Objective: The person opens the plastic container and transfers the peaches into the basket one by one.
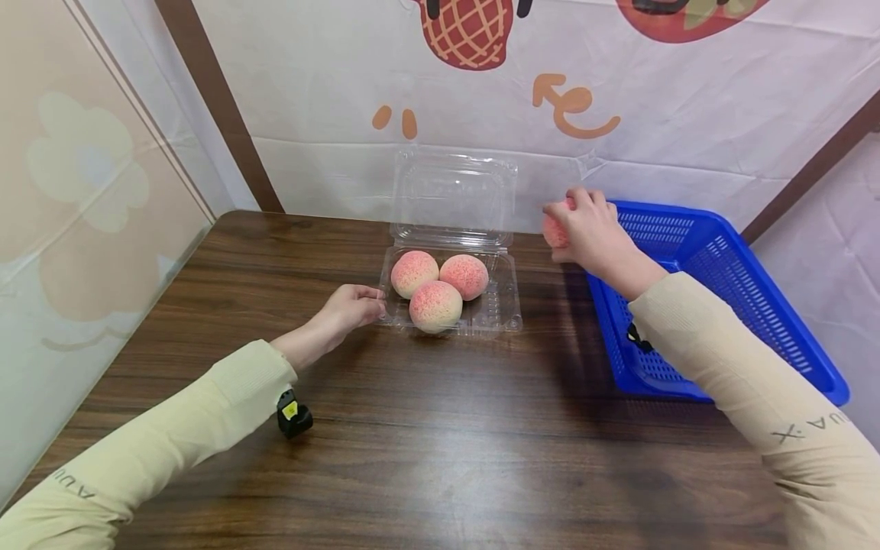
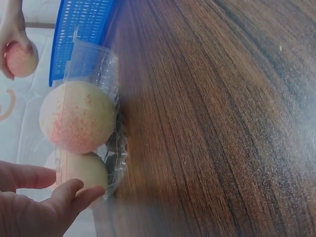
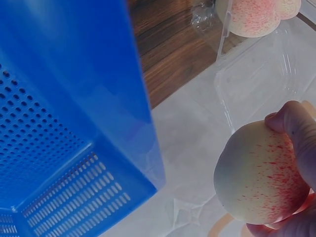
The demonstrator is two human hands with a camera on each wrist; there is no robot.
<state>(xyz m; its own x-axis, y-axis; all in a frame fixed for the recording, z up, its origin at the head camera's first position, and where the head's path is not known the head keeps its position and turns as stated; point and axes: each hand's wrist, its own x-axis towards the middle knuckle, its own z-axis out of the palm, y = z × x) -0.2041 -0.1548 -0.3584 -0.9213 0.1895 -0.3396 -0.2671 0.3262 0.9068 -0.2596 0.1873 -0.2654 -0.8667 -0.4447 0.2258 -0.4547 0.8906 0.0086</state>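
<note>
A clear plastic clamshell box (image 1: 510, 305) lies on the table, its lid (image 1: 454, 195) raised at the back. Inside sit three pink-and-cream peaches (image 1: 436, 307), two behind and one in front. My left hand (image 1: 347, 312) is at the box's left side, fingers fairly straight and fingertips (image 2: 91, 195) against its edge. Above the left rim of a blue plastic basket (image 1: 722, 221), my right hand (image 1: 587, 233) grips another peach (image 3: 261, 173) between thumb and fingers. In the right wrist view, that peach is apart from both basket and box.
The basket, with slotted walls, stands on the right of the brown wooden table (image 1: 426, 443); my right forearm crosses over it and hides part of its inside. A printed white cloth (image 1: 330, 176) hangs behind the table's back edge. Black straps show under both sleeves.
</note>
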